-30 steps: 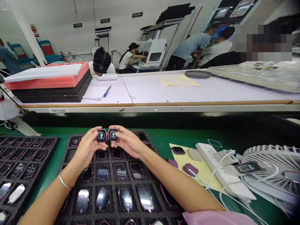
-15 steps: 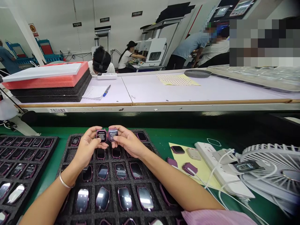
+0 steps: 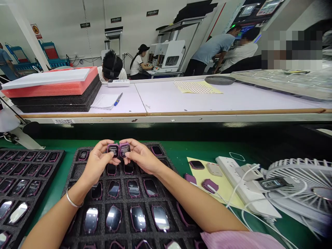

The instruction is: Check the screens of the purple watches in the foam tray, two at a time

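Observation:
Two purple-framed smartwatches without straps are held side by side above a black foam tray [image 3: 121, 204]. My left hand [image 3: 100, 157] pinches the left smartwatch [image 3: 112, 148], its thumb at the lower part of the screen. Between thumb and fingers of my right hand [image 3: 141, 155] is the right smartwatch [image 3: 125, 148]. Both screens are lit with lines of white text too small to read. Under my hands, more smartwatches [image 3: 113, 218] lie face up in the tray's compartments, most with dark or reflecting screens. My forearms cover parts of the tray.
Another foam tray [image 3: 49, 188] of smartwatches lies at left. On the right are a yellow sheet [image 3: 193, 164] with watches and purple pieces, a white power strip [image 3: 249, 188], cables and a white fan [image 3: 306, 186]. A raised shelf [image 3: 160, 100] crosses behind; people work beyond it.
Both smartwatches are tilted slightly, and the right screen shows less glare, so its text is clearer. My hands keep their grip in nearly the same place.

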### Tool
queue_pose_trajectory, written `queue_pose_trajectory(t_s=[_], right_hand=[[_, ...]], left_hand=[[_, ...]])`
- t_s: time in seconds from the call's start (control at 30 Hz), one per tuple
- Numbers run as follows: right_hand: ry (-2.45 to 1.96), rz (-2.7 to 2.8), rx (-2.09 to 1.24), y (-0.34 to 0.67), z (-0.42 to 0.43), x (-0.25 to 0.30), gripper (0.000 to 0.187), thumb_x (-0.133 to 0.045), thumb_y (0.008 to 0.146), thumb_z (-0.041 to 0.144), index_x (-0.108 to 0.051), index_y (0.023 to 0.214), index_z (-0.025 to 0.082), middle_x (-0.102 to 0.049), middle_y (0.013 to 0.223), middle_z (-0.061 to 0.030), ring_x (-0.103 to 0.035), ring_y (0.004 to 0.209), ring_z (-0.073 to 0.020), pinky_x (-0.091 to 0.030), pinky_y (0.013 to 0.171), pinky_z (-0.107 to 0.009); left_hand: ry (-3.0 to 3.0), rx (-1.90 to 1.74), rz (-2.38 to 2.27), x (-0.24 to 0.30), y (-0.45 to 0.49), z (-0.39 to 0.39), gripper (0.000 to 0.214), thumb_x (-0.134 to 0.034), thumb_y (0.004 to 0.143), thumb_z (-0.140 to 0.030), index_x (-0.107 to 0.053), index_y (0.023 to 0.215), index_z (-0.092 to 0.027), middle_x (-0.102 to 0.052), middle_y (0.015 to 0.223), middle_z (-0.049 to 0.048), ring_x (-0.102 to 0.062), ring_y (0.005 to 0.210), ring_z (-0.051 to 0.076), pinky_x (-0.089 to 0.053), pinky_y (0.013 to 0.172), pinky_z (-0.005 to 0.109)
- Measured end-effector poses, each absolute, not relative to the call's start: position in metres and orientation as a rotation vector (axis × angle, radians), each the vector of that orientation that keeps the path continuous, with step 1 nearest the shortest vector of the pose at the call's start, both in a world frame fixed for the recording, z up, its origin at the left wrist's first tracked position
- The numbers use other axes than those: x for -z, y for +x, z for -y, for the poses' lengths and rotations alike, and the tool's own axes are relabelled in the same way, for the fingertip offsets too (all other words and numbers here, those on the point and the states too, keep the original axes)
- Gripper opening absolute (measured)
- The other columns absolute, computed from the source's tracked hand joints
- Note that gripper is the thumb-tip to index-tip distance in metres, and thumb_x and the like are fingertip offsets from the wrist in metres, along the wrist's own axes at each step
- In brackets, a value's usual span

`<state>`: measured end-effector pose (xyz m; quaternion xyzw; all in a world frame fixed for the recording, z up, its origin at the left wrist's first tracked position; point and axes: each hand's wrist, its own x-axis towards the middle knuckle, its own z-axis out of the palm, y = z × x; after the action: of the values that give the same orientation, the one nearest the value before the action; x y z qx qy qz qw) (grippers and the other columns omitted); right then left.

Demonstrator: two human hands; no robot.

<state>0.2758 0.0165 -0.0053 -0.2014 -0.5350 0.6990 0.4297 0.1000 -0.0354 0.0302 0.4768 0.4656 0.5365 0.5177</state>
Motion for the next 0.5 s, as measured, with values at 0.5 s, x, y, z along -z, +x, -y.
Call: queue_pose_trajectory(t_s=[0.5], right_hand=[[-0.501,1.35,-1.691,0.2754,-0.0156,0.0053,0.044,-0.078,0.074,0.015,-0.06,0.114,0.022,-0.063,0.097,0.0004,-0.057,0.062,-0.0075,-0.049,0.062,-0.025]], left_hand=[[1.149,-1.29,-1.072,-0.0296,0.0993,0.0344,0.041,-0.073,0.072,-0.021,-0.057,0.11,-0.018,-0.068,0.105,0.004,-0.072,0.062,0.013,-0.062,0.065,0.029]])
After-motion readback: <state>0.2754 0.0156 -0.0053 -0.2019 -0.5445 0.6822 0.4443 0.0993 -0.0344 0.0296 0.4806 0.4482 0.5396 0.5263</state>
